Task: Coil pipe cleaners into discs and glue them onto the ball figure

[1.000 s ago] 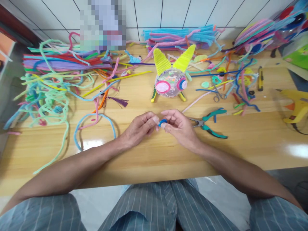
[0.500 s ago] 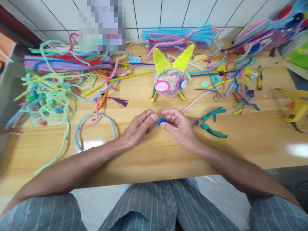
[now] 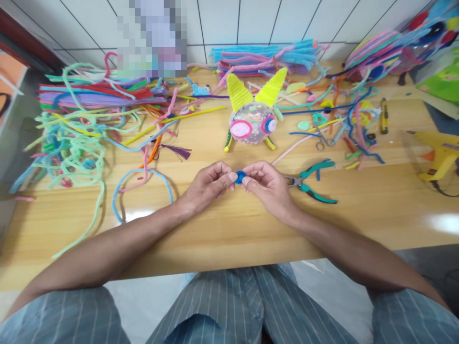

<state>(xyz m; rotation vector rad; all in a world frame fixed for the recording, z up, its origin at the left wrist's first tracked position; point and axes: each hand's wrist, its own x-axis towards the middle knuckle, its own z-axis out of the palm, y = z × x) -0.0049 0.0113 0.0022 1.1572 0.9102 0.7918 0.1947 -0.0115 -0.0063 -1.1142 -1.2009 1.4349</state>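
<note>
A small blue pipe-cleaner coil (image 3: 240,177) is pinched between both hands above the front half of the table. My left hand (image 3: 214,184) grips its left edge with thumb and fingers. On the other edge, my right hand (image 3: 268,188) holds it the same way. Just behind the hands stands a round, clear craft figure (image 3: 252,125) with yellow ears, yellow feet and two coiled eyes, one pink and white, one with blue. Pliers with teal handles (image 3: 315,182) lie open beside my right hand.
Tangled pipe cleaners (image 3: 77,148) cover the table's left side. A blue pipe-cleaner loop (image 3: 114,200) lies near my left forearm. Small scissors (image 3: 324,142), a utility knife (image 3: 384,117) and a yellow glue gun (image 3: 439,155) are to the right. A pipe-cleaner bundle (image 3: 268,56) lies at the back.
The blue coil has turned to show its flat face more. My left hand has closed in on its left edge; my right hand keeps its pinch.
</note>
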